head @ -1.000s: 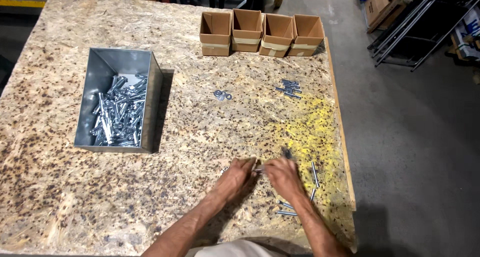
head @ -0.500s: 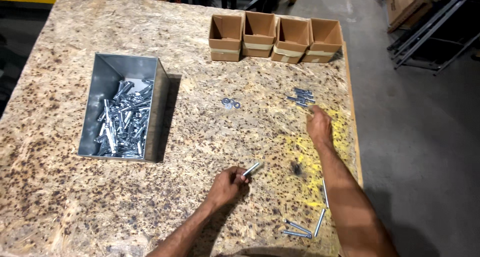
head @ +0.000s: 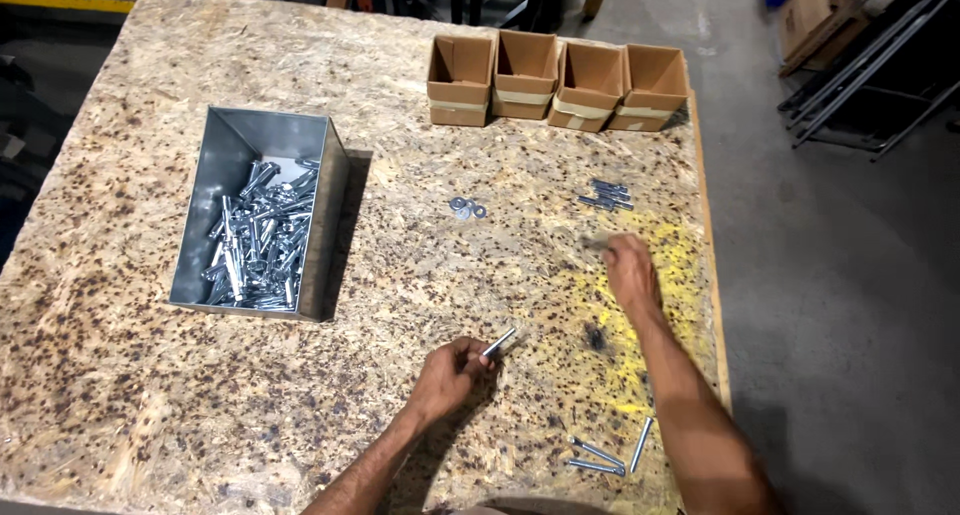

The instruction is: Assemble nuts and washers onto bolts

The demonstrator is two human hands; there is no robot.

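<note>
Your right hand [head: 630, 273] has swung out from beside the left, fingers curled; I cannot tell what it holds, just short of the small pile of silver bolts [head: 607, 195]. Your left hand [head: 452, 368] pinches one short silver bolt [head: 499, 342] near the table's front.

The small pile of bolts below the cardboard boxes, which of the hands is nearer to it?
Right. The right hand lies just below the small pile of bolts, not touching it. The left hand is far off toward the near edge, holding one bolt.

Bare tabletop [head: 420, 275] lies open between metal bin [head: 325, 220] and right hand [head: 630, 273]; washers [head: 467, 209] interrupt it.
</note>
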